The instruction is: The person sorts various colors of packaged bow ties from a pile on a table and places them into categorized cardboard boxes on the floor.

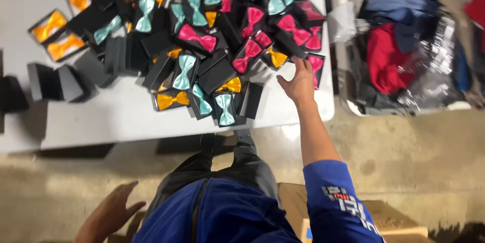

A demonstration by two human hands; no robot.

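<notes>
A heap of small black boxes, each displaying a bow tie, is spread over the white bench, from its far edge to near its front edge. Pink bow ties are concentrated toward the right side of the heap, teal ones in the middle and at the far edge, and orange ones near the front edge and at the far left.

The right hand is extended over the right front corner of the bench, beside a pink bow tie box at the right edge of the heap. Its fingers are spread wide and nothing is held; contact with the box cannot be confirmed.

The left hand is held low, off the bench, with fingers loosely open and empty.

A cardboard carton is located on the floor below the right forearm. A bin of red and blue clothing is located beyond the right edge of the bench.
</notes>
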